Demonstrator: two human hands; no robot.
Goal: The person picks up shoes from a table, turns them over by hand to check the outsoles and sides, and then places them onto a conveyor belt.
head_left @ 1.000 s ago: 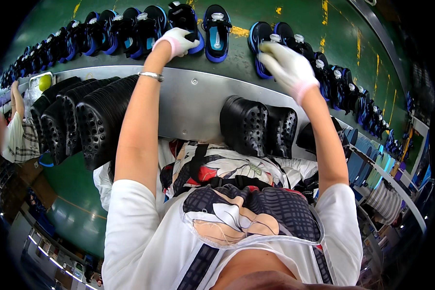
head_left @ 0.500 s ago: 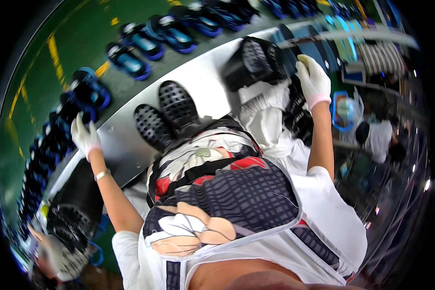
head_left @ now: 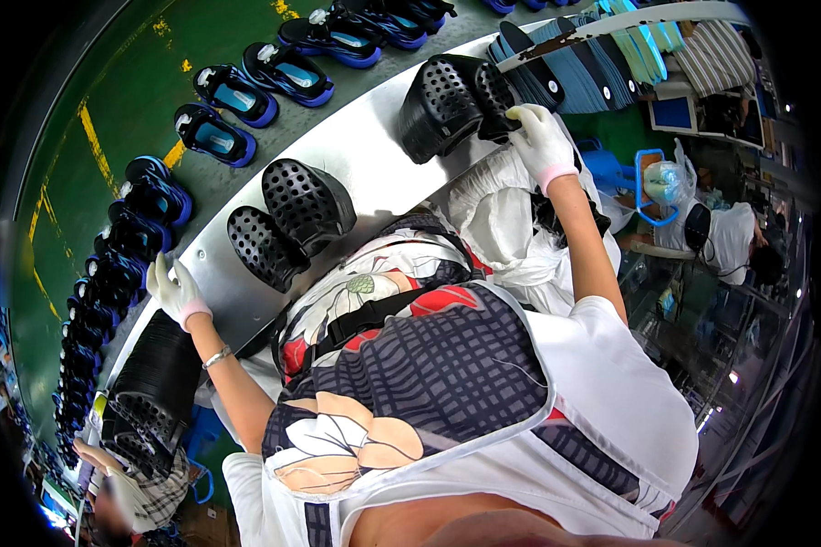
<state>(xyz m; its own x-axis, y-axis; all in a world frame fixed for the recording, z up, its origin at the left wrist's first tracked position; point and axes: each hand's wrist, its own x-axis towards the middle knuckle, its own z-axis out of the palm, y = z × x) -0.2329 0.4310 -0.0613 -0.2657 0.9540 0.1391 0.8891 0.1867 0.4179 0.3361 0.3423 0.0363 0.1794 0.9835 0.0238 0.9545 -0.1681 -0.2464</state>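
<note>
1. Green factory floor (head_left: pixel 128 100) with yellow lines fills the upper left, and a long grey metal shelf (head_left: pixel 356 169) runs across it on a slant.
2. Beyond the shelf, a row of blue and black sandals (head_left: pixel 237 96) lies along a green belt.
3. On the shelf, two black perforated clogs (head_left: pixel 292 219) sit side by side near the middle.
4. The person's right hand (head_left: pixel 538 141), in a white glove, reaches to the far right end of the shelf, fingers curled and closed on a stack of black clogs (head_left: pixel 452 100).
5. The left hand (head_left: pixel 175 290), also gloved, rests on the near edge of the shelf with fingers spread apart, holding nothing.
6. Just below that hand, a second pile of black clogs (head_left: pixel 150 392) sits beneath the shelf edge.
7. A patterned apron (head_left: pixel 410 365) over a white shirt fills the lower centre.
8. Blue insoles (head_left: pixel 566 64) stand stacked at the upper right.
9. Another person in white (head_left: pixel 730 242) sits at the right.
</note>
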